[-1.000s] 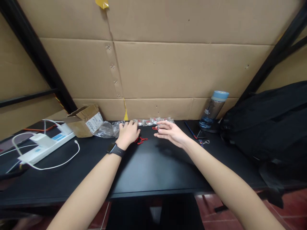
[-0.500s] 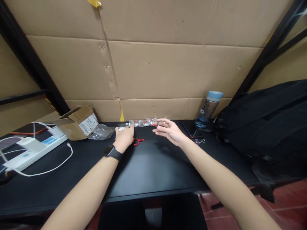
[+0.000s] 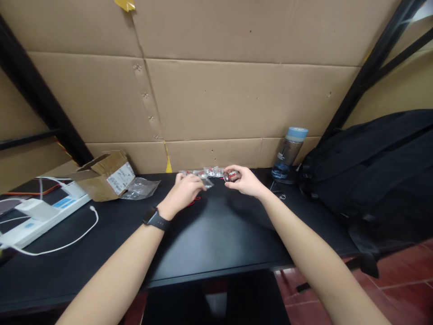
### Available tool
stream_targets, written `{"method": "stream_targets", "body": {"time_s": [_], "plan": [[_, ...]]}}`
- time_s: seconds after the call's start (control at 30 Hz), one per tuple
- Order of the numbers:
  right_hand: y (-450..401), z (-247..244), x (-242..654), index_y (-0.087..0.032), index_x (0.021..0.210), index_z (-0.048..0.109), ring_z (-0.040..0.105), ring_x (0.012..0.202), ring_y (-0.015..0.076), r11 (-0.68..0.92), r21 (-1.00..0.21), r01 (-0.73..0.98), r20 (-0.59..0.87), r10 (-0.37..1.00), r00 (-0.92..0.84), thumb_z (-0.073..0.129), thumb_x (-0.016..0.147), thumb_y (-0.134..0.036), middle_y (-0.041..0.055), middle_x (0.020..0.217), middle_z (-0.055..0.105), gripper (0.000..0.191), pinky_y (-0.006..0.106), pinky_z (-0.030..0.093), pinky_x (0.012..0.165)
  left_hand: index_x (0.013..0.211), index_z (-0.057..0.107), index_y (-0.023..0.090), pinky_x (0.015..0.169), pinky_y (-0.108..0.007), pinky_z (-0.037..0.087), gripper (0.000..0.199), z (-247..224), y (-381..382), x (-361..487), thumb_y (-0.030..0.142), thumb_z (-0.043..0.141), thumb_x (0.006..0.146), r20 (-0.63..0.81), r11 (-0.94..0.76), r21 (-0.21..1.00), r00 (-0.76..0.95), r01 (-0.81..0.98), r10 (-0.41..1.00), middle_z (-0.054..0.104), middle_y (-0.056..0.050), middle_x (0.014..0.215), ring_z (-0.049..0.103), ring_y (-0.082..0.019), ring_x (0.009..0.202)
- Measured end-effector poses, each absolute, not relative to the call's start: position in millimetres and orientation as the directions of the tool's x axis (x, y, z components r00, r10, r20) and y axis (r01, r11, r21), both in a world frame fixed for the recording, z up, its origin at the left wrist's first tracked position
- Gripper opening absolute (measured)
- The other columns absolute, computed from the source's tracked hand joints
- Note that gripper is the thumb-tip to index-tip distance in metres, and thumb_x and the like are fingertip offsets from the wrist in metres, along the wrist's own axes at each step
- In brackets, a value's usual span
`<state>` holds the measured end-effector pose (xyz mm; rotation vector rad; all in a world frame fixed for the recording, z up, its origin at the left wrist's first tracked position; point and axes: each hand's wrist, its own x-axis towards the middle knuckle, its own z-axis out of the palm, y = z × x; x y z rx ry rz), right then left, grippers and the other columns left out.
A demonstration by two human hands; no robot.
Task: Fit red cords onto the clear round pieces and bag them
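My left hand point(image 3: 184, 192), with a black watch on its wrist, is closed on a small clear plastic bag point(image 3: 207, 183) that sticks out past its fingertips. A red cord point(image 3: 195, 200) lies on the black table beneath that hand. My right hand point(image 3: 244, 180) grips a small round clear and silver object point(image 3: 232, 176) with a red part, between thumb and fingers. Behind the hands, along the cardboard wall, lies a row of several small clear packets point(image 3: 210, 171) with red bits in them.
An open cardboard box point(image 3: 101, 178) and a crumpled plastic bag point(image 3: 140, 188) stand left, beside a white power strip point(image 3: 43, 221) with cables. A bottle point(image 3: 287, 153), metal ring point(image 3: 282, 197) and black backpack point(image 3: 372, 176) are at the right.
The round object now shows in my right hand. My left hand has moved right, and a clear bag now sticks out from its fingers. The view has shifted slightly.
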<state>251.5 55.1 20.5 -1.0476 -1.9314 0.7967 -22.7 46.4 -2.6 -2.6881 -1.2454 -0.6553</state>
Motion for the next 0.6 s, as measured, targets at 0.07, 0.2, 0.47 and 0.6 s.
{"method": "stream_targets", "body": {"time_s": [0.07,0.2,0.47,0.6], "plan": [[52.9,25.0,258.0,-0.018,0.11,0.068,0.065,0.077,0.015,0.524,-0.678,0.516,0.343,0.846,-0.409,0.076,0.071,-0.026,0.0049,0.103,0.072,0.04,0.027,0.051,0.073,0.097,0.073,0.028,0.094,-0.042,0.025,0.027,-5.1,39.8,-8.9,0.019,0.048,0.098,0.401,-0.761,0.079,0.678,0.644,0.616,0.074,-0.004,0.11,0.059,-0.022,0.112],[47.0,31.8,264.9,-0.019,0.101,0.072,0.062,0.074,0.0145,0.59,-0.433,0.681,0.264,0.806,-0.529,0.075,0.067,-0.019,0.0016,0.092,0.073,0.034,0.024,0.046,0.071,0.094,0.072,0.029,0.092,-0.039,0.027,0.036,-13.3,29.8,8.8,0.005,0.045,0.092,0.351,-0.836,0.077,0.77,0.543,0.533,0.074,-0.003,0.108,0.055,-0.021,0.12],[45.6,22.3,255.7,-0.024,0.102,0.072,0.066,0.09,0.0217,0.569,-0.252,0.783,0.176,0.823,-0.541,0.074,0.068,-0.018,0.0046,0.099,0.073,0.034,0.026,0.044,0.076,0.13,0.061,0.029,0.092,-0.042,0.034,0.033,-17.7,17.9,12.2,0.036,0.047,0.101,0.302,-0.719,-0.019,0.69,0.694,0.658,0.064,-0.011,0.126,0.053,-0.029,0.118],[46.4,19.3,254.0,-0.025,0.106,0.071,0.066,0.094,0.0231,0.545,-0.216,0.81,0.167,0.838,-0.519,0.073,0.069,-0.017,0.0054,0.103,0.073,0.038,0.026,0.043,0.075,0.134,0.059,0.033,0.093,-0.042,0.034,0.036,-23.8,18.2,13.3,0.043,0.046,0.102,0.266,-0.741,-0.007,0.715,0.672,0.646,0.062,-0.009,0.131,0.056,-0.029,0.117]]}}
